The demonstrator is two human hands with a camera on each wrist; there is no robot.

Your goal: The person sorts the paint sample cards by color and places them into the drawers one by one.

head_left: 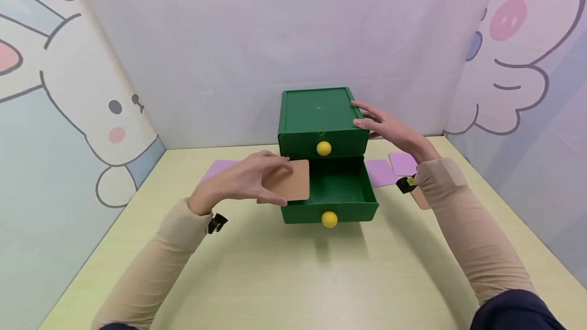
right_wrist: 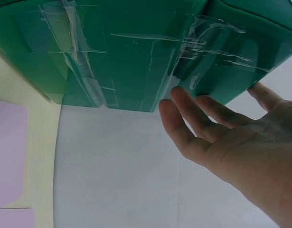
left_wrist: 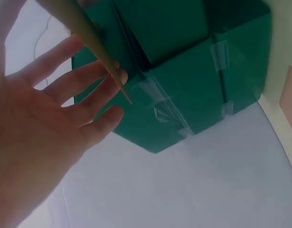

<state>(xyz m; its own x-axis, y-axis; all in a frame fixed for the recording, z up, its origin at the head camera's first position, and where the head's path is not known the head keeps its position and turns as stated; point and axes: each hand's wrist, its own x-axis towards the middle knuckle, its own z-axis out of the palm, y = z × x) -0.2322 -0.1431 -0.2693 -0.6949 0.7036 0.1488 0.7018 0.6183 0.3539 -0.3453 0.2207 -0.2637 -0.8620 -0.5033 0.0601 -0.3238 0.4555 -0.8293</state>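
Note:
A green two-drawer box (head_left: 316,111) with yellow knobs stands on the table, its lower drawer (head_left: 339,213) pulled out. My left hand (head_left: 243,177) holds a square tan card (head_left: 298,182) between thumb and fingers, over the left side of that drawer. Seen edge-on in the left wrist view, the card (left_wrist: 96,42) lies against the fingers. My right hand (head_left: 387,126) touches the upper right side of the box, its fingers extended. The right wrist view shows those fingertips (right_wrist: 179,97) by the taped green side.
Purple cards lie on the table: one (head_left: 220,167) left of the box, others (head_left: 380,173) to its right. A tan card (head_left: 419,198) is partly covered by the right forearm. A pale curtain wall (head_left: 220,65) rises behind; printed panels flank the table.

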